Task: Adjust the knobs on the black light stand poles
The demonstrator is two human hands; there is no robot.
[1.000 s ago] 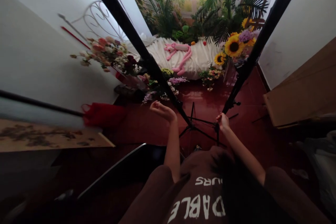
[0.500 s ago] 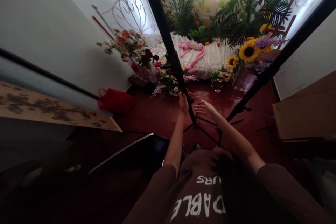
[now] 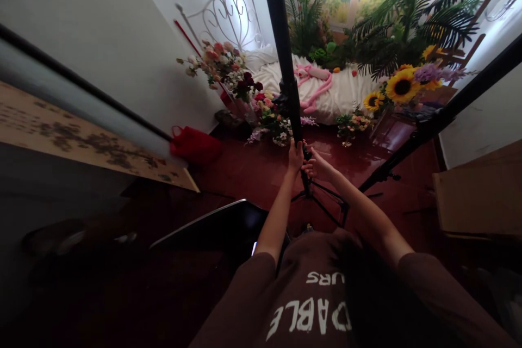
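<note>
1. Red, glossy floor spreads under everything, from the person's feet up to the bed, which is draped in rumpled white cloth. A scrolled metal headboard rises at its left end.
2. Two black poles lean across my view. The centre tripod stand is the one being handled, its splayed legs on the floor between the person and the bed; a second tripod stand slants off to the right.
3. Palm fronds crowd the far side of the bed, and a cardboard box sits by the right wall.
4. Sunflowers bloom near the bed's right end, and a red bag slumps on the floor over to the left.
5. Pink and long-limbed, a plush toy sprawls on the white cloth.
6. On the lower part of the centre pole, the left hand has its fingers closed round the shaft. Just right of it, the right hand has its fingers slightly apart and curled beside the pole; I can't tell whether they touch it.
</note>
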